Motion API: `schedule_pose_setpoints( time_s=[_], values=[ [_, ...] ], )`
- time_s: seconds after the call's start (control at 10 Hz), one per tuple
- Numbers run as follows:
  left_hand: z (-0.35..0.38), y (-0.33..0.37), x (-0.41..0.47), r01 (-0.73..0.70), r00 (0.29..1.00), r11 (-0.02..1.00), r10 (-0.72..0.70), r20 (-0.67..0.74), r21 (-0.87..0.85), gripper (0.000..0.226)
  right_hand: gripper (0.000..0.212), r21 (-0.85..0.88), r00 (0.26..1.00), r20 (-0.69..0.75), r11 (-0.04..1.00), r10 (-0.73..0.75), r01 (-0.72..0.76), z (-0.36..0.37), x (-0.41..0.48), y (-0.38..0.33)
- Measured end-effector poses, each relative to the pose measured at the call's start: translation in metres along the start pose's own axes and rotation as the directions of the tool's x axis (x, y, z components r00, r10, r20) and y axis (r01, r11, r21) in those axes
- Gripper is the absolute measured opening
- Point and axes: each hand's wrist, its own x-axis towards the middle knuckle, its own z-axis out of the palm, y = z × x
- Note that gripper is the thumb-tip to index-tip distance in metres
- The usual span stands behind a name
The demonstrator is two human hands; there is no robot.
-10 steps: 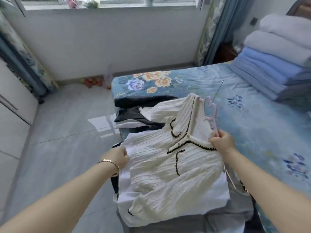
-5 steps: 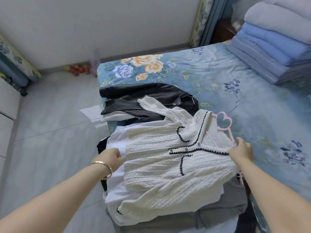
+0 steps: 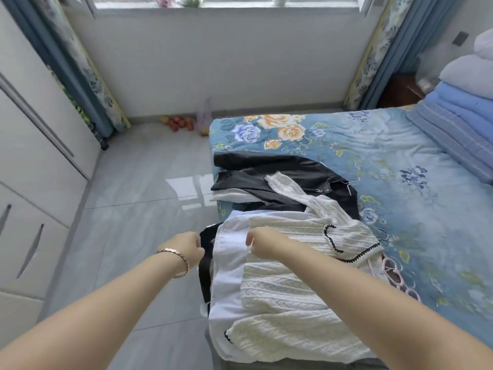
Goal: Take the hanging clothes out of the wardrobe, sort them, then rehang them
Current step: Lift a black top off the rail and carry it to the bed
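Note:
A white cable-knit cardigan with black trim lies flat on top of a clothes pile at the near corner of the bed. Under it is a white shirt, with a black garment hanging off the pile's left edge. My right hand sits at the cardigan's left edge, fingers curled on the knit. My left hand, wearing a bracelet, hovers curled just left of the pile and holds nothing I can see. The cardigan's pink hanger lies on the bed at its collar. A black jacket lies farther back.
White wardrobe doors and drawers line the left side across a grey tile floor. Folded blue and grey quilts are stacked at the bed's far right. Fruit lies on the floor by the window wall.
My right hand let go of the pink hanger and crossed left to the cardigan's left edge. The cardigan now lies flat on the pile. My left hand drew slightly off the cloth.

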Motion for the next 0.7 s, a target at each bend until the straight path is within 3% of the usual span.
schedule_pose_setpoints(
  time_s=[0.1,0.3,0.5,0.6,0.7],
  values=[
    [-0.023,-0.071,-0.021,0.126,0.989,0.99,-0.13,-0.072,-0.06,0.007,0.038,-0.125,0.986,0.001,0.978,-0.167,0.165,-0.01,0.002,-0.09],
    [-0.067,-0.227,-0.109,0.368,0.898,0.906,-0.405,-0.172,-0.21,0.014,0.038,-0.328,0.929,0.077,0.87,-0.363,0.368,-0.008,-0.015,-0.26],
    [-0.098,-0.358,-0.244,0.568,0.716,0.765,-0.641,-0.276,-0.304,0.026,0.034,-0.422,0.803,0.144,0.698,-0.579,0.579,0.011,-0.068,-0.443],
    [-0.107,-0.425,-0.314,0.627,0.588,0.679,-0.734,-0.341,-0.381,0.027,0.034,-0.434,0.71,0.168,0.595,-0.684,0.676,0.029,-0.108,-0.536],
    [-0.12,-0.482,-0.391,0.715,0.45,0.55,-0.835,-0.318,-0.432,0.03,0.033,-0.446,0.611,0.188,0.487,-0.769,0.751,0.049,-0.15,-0.62]
  ],
)
